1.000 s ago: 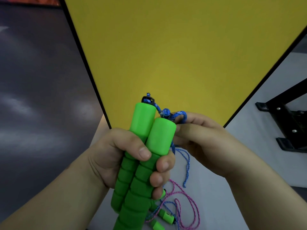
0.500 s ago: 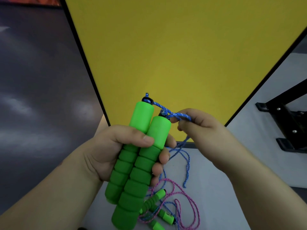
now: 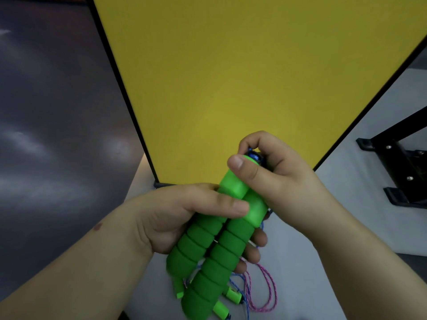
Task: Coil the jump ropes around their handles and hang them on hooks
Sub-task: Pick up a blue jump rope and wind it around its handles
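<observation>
Head view: left hand (image 3: pixel 184 218) is closed around two green handles (image 3: pixel 215 239), held side by side, smooth ends pointing up and far. Right hand (image 3: pixel 272 172) is pinched on the top of the far handle, thumb and fingers closed over the blue rope (image 3: pixel 253 156) where it leaves the cap. Most of the rope is hidden behind the hands; short blue strands show right of the handles.

Judgement: the step is starting the coil at the handle tops. To do it well, keep the left grip firm so the handles stay paired, lay each turn tight against the last, and hold tension with the right hand so no slack loops form.

Below on the grey floor (image 3: pixel 346 227): pink rope (image 3: pixel 269 292) and more green handles (image 3: pixel 233 296), loose and tangled; the hanging blue strands could snag them. Yellow panel (image 3: pixel 231 77) stands far. Black frame (image 3: pixel 397 172) at right. No hooks visible.
</observation>
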